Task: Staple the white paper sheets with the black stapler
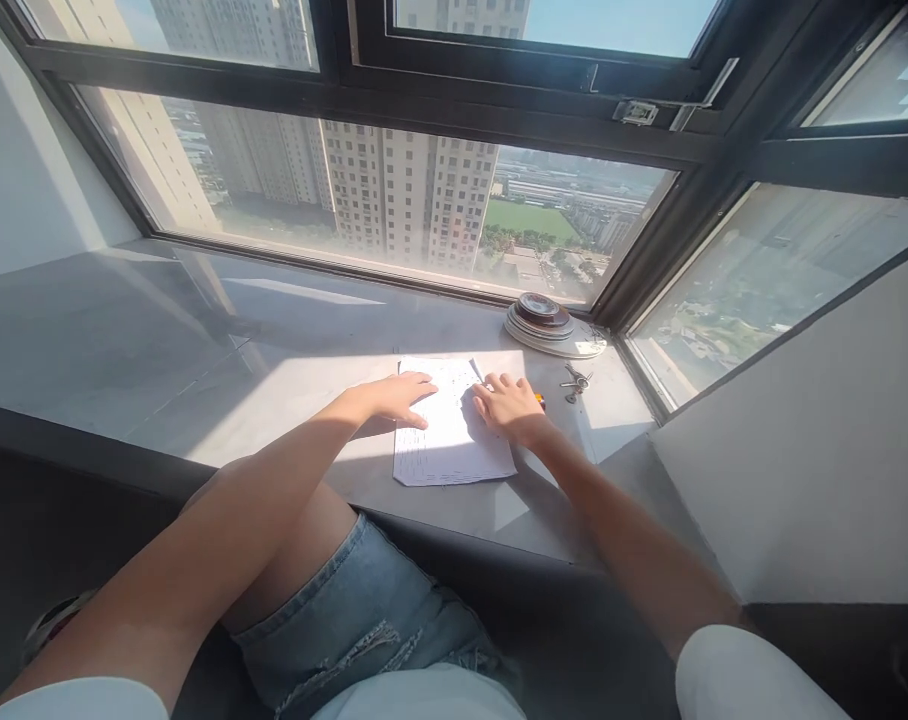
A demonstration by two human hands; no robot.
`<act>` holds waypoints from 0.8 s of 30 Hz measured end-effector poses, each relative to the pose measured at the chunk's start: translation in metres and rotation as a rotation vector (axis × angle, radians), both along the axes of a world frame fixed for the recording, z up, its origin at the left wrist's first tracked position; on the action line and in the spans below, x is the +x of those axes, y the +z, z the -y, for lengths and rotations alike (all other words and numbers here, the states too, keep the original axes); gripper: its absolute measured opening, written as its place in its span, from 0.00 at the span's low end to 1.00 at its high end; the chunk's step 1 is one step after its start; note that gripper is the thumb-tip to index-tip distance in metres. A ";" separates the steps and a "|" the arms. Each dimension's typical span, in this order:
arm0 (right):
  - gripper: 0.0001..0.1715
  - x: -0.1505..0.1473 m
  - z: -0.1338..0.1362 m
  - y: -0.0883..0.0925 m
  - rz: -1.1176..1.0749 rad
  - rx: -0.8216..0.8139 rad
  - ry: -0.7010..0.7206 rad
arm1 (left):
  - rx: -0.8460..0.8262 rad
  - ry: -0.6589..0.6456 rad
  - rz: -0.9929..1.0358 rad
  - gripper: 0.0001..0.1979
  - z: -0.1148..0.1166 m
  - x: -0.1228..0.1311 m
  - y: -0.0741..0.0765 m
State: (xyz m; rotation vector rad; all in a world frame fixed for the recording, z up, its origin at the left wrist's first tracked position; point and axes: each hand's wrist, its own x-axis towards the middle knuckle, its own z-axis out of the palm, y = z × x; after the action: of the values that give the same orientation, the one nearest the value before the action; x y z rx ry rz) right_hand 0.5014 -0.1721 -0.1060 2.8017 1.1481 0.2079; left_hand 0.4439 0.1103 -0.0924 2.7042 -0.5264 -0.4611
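A small stack of white paper sheets (454, 455) lies on the sunlit grey window ledge, with handwriting along its left side and top. My left hand (400, 398) rests on the upper left of the sheets, thumb and fingers spread apart. On their upper right, my right hand (510, 408) is closed with its fingers curled. A thin dark edge or stick shows just beyond those fingers, and whatever they hold is hidden. Partly behind my right hand, a small yellow and black object (540, 401) peeks out, too covered to name.
Stacked round lids or discs (548, 325) sit in the ledge's far right corner. Nearer lies a small metal object like a bunch of keys (576, 381). Dark window frames (454, 115) enclose the ledge, a white wall (806, 430) stands right, and its dark front edge (94, 440) is beside my legs.
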 end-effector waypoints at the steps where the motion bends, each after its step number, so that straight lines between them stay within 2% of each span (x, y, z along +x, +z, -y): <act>1: 0.24 -0.001 -0.002 -0.002 0.021 -0.010 -0.004 | -0.003 0.003 0.003 0.47 0.000 0.000 -0.001; 3: 0.23 0.001 0.000 -0.002 0.004 0.031 0.013 | -0.003 0.014 0.003 0.47 0.000 -0.002 -0.001; 7: 0.21 0.028 0.031 0.001 -0.248 0.315 0.140 | 0.020 0.007 -0.008 0.47 0.000 -0.005 0.002; 9: 0.19 0.046 0.051 -0.002 -0.358 0.349 0.205 | 0.047 -0.006 -0.008 0.47 -0.001 -0.004 0.003; 11: 0.16 0.062 0.066 -0.008 -0.375 0.354 0.216 | 0.070 -0.010 -0.013 0.48 -0.002 -0.004 0.002; 12: 0.15 0.069 0.071 -0.012 -0.349 0.372 0.176 | 0.076 -0.009 -0.019 0.48 -0.003 -0.004 0.002; 14: 0.13 0.078 0.076 -0.018 -0.235 0.457 -0.012 | 0.074 -0.005 -0.033 0.48 -0.003 -0.003 0.002; 16: 0.12 0.081 0.075 -0.020 -0.088 0.588 -0.248 | 0.064 0.007 -0.044 0.48 -0.001 -0.004 0.003; 18: 0.12 0.077 0.069 -0.018 0.006 0.742 -0.384 | 0.056 0.024 -0.051 0.49 0.001 -0.005 0.005; 19: 0.13 0.072 0.064 -0.016 0.013 0.810 -0.383 | 0.055 0.028 -0.053 0.49 0.003 -0.006 0.007; 21: 0.17 0.056 0.048 -0.013 -0.047 0.882 -0.266 | 0.052 0.023 -0.049 0.48 0.006 -0.007 0.011; 24: 0.18 0.022 0.016 -0.016 -0.183 0.800 0.004 | -0.025 0.044 -0.050 0.49 0.006 -0.007 0.016</act>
State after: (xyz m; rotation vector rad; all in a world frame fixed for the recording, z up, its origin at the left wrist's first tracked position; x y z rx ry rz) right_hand 0.5232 -0.1880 -0.1220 3.5649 1.3360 0.5225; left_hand 0.4373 0.1041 -0.0766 2.6671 -0.4553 -0.5050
